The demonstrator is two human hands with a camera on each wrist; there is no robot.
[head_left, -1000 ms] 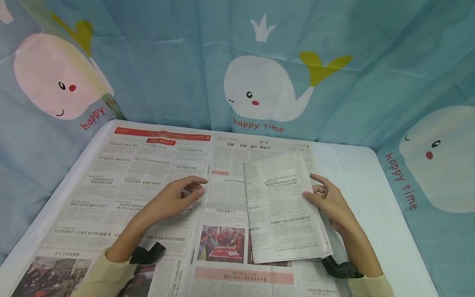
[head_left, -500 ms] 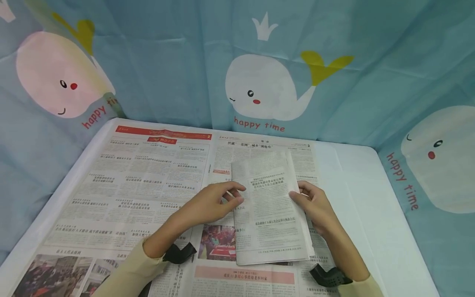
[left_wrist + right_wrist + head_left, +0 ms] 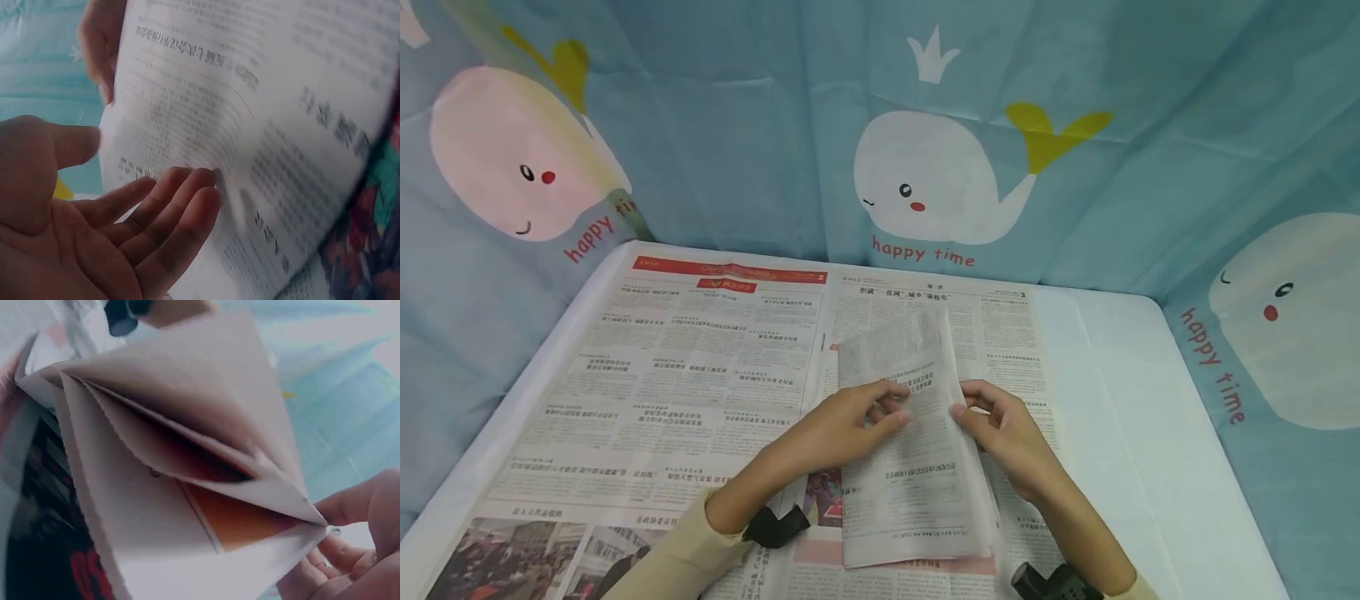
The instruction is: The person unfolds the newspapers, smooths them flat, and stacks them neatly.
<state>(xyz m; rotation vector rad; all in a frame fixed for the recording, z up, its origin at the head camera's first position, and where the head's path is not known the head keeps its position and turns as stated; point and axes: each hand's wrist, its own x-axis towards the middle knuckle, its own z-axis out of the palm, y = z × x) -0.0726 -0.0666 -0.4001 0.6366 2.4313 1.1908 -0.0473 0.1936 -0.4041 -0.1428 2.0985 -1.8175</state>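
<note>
A folded newspaper (image 3: 917,500), several layers thick, is tilted up over a larger newspaper that lies spread out. At its right edge my right hand (image 3: 1007,433) pinches the layers between thumb and fingers. In the right wrist view those layers fan apart, and the thumb and fingertips (image 3: 337,509) meet at one corner. My left hand (image 3: 850,425) reaches over the left part of the folded newspaper, fingers loosely bent and thumb apart. The left wrist view shows its fingertips (image 3: 200,181) against or very near the printed sheet (image 3: 187,94), with nothing pinched.
The spread newspaper (image 3: 685,400) covers the left and middle of a white table (image 3: 1120,417). White tabletop shows on the right. A blue curtain (image 3: 737,150) printed with whales hangs behind and around the sides. Black wrist devices (image 3: 778,527) sit on both forearms.
The folded newspaper has moved left and slightly toward me, its right edge lifting. My right hand has travelled left with it. My left hand has moved right, over the newspaper.
</note>
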